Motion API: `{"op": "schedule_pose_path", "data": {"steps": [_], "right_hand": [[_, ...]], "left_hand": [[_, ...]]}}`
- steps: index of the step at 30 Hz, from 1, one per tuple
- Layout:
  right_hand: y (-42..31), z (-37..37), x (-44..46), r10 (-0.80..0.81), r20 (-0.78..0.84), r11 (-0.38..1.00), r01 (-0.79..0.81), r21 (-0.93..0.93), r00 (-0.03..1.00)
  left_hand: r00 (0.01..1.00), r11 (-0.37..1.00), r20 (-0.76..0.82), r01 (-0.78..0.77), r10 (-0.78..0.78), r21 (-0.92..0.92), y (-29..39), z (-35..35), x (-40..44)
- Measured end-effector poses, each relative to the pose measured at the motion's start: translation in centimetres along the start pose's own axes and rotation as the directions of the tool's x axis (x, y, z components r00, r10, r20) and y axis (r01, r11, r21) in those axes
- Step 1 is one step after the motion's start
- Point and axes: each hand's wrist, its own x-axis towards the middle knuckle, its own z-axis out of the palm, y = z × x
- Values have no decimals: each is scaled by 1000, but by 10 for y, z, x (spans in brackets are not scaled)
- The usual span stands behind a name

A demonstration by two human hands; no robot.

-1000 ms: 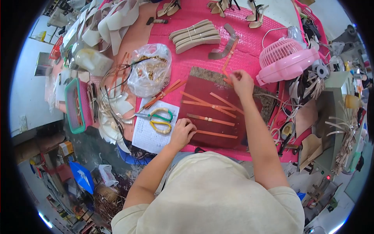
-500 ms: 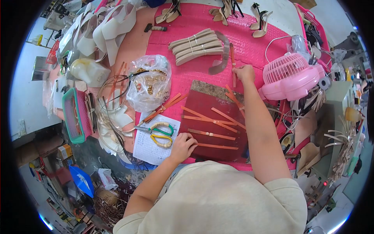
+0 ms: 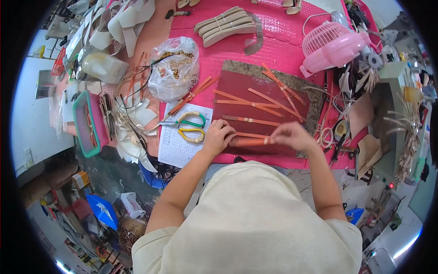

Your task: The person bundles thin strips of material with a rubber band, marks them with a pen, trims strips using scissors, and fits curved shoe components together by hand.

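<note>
My left hand (image 3: 219, 137) is at the lower left edge of the dark red board (image 3: 237, 82), its fingers pinched on the left end of an orange-brown strap (image 3: 250, 142). At the strap's other end is my right hand (image 3: 294, 138), thumb and fingers closed on it and slightly smeared by motion. The strap has a pale band near its right end. Just behind it lies another thin orange strap (image 3: 252, 135). Farther up the board, a strap with a light buckle-like piece (image 3: 248, 120) lies beside several crossed straps (image 3: 248, 102).
Left of the board are scissors (image 3: 191, 134) with green and yellow handles, on gridded paper (image 3: 173, 153). A plastic bag (image 3: 173, 75) of gold-coloured pieces stands behind. Tied beige strips (image 3: 223, 27) lie at the back; a pink fan (image 3: 333, 48) stands right.
My right hand has come back from the far side of the board with a strap, now stretched between both hands. My left hand stays near the board's left edge. The view has tilted down.
</note>
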Motion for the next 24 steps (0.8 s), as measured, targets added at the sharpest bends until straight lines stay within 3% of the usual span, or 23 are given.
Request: {"op": "schedule_pose_path", "data": {"steps": [2, 3, 4, 6, 11, 14, 19, 22, 24], "right_hand": [[34, 22, -15, 114, -45, 989, -117, -93, 993], [48, 31, -18, 70, -107, 970, -93, -225, 992], [60, 36, -20, 67, -113, 970, -91, -226, 991], [68, 51, -18, -48, -325, 881, -113, -460, 945], [72, 62, -7, -134, -487, 779, -212, -590, 863], [73, 69, -7, -447, -498, 633, -131, -763, 743], [81, 75, -9, -451, -513, 604, -173, -778, 730], [80, 81, -14, -574, -511, 561, -147, -815, 640], [80, 76, -24, -556, -635, 696, -118, -708, 537]], "left_hand": [[1000, 1000, -9, -8, 8, -4, 3, 1, 1], [1000, 1000, -31, -4, 4, -1, 4, 2, 1], [999, 1000, -52, 1, -1, 2, 5, 3, 0], [998, 1000, -62, -5, 6, 8, 6, 7, 1], [991, 999, -133, 20, -16, 29, 9, 15, -2], [985, 998, -168, 31, -23, 46, 11, 18, -4], [979, 998, -203, 18, -6, 57, 9, 21, -6], [977, 996, -214, 28, -10, 79, 7, 23, -7], [974, 997, -226, 37, -21, 66, 8, 24, -5]]}}
